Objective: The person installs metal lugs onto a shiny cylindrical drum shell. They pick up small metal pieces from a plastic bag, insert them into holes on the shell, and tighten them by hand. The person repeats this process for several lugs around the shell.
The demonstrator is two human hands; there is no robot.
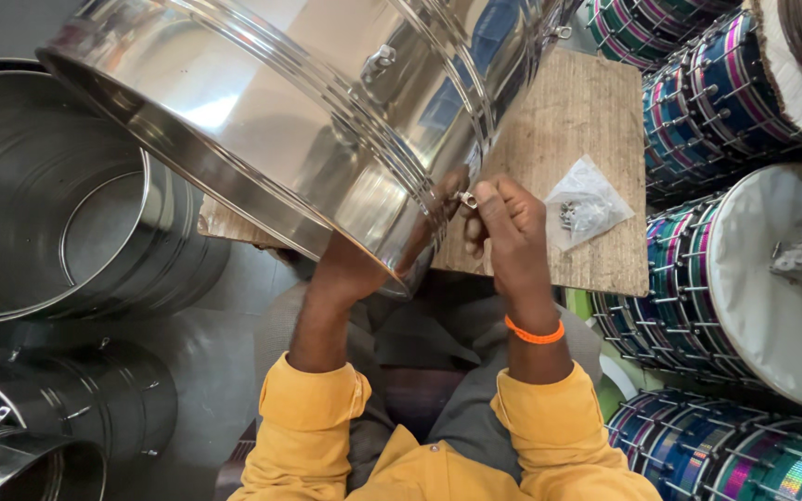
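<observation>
Small metal fitting (467,198) pinched in my right hand (505,225) fingers against the steel drum shell (262,121), tilted over the wooden table (568,121); left hand (350,269), grip hidden, props the shell's rim from beneath, hardware bag (587,209) within reach

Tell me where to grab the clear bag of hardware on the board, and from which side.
Pinch the clear bag at its flat, empty upper corner, coming from above. The metal parts bunch in its middle, and it lies flat on the wooden board, free of the right hand and the shiny drum shell.
</observation>
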